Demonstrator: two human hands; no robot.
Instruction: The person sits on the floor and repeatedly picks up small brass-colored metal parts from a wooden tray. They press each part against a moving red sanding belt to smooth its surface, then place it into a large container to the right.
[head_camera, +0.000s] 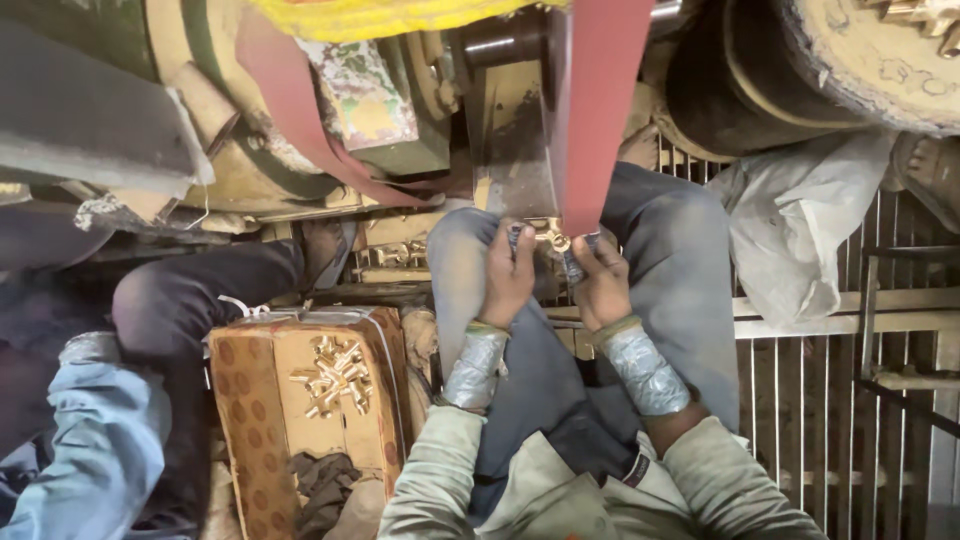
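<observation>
— Where, then, that small shiny brass fitting (549, 236)?
— Dead ahead of both hands, pinched between them over the lap, pressed up against the lower end of the broad dull-red moving belt (600, 110) hanging down from the machine.
— Nearer to which hand?
— Near enough equal. Left hand (508, 275) clamped on its left side, right hand (603, 283) clamped on its right, fingertips almost meeting around it. Wrists both wrapped in grey tape cuffs (640, 368).
— Long axis?
— Hard to call; probably crosswise, hand to hand, but too small and half hidden by fingers to be sure.
— Look of it?
— Bright yellow-gold, knobbly, cast-looking, with a short stub or two sticking out. Cleaner than anything around it.
— More of the same about?
— Yes, off to the left and lower: a heap of gold-coloured brass pieces (334, 374) lying on top of a brown patterned cardboard box (250, 400), well apart from the hands, closer to the left arm.
— Anyone else close by?
— A second person's leg in dark trousers (190, 300) and a pale blue sleeve (95, 440) at the far left, not touching the box's pieces.
</observation>
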